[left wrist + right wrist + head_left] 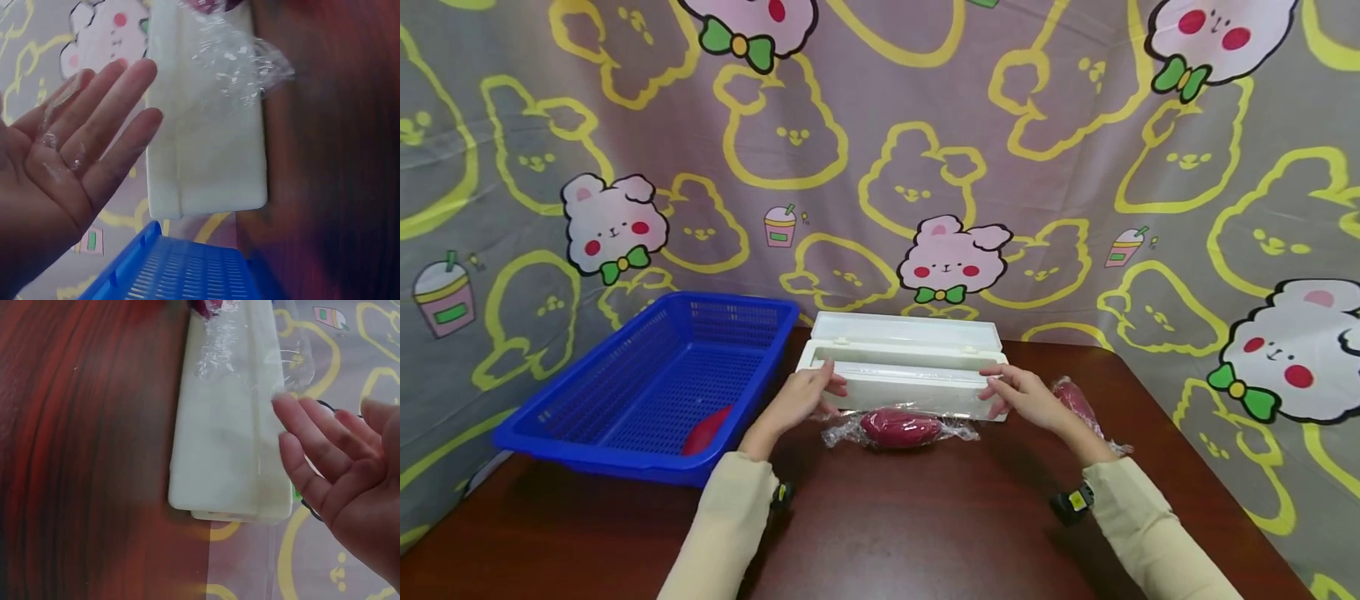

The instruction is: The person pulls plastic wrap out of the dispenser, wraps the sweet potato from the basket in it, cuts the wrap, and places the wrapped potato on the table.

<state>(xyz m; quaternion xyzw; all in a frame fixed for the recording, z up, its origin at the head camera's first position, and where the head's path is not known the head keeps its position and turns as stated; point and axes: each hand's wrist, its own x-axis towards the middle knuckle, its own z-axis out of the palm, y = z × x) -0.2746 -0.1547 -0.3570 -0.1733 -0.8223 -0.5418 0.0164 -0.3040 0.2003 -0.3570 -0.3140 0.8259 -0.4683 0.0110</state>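
A white cling film box point(917, 393) lies lengthwise on the table with its lid point(906, 331) raised and a film roll point(895, 372) inside. In front of it rests a dark red, oblong thing like a sweet potato point(901, 428), wrapped in clear film with loose ends. My left hand point(806, 392) is beside the box's left end, fingers spread. In the left wrist view, a strip of cling film point(59, 103) clings to those fingers. At the right end hovers my right hand point(1018, 396), its fingers loosely extended and palm bare in the right wrist view.
A blue plastic basket point(602, 454) stands at the left, with a red piece point(706, 431) in its near corner. Another film-wrapped red piece point(1075, 402) lies right of the box. Behind the brown table point(910, 517) hangs a patterned cloth point(880, 108).
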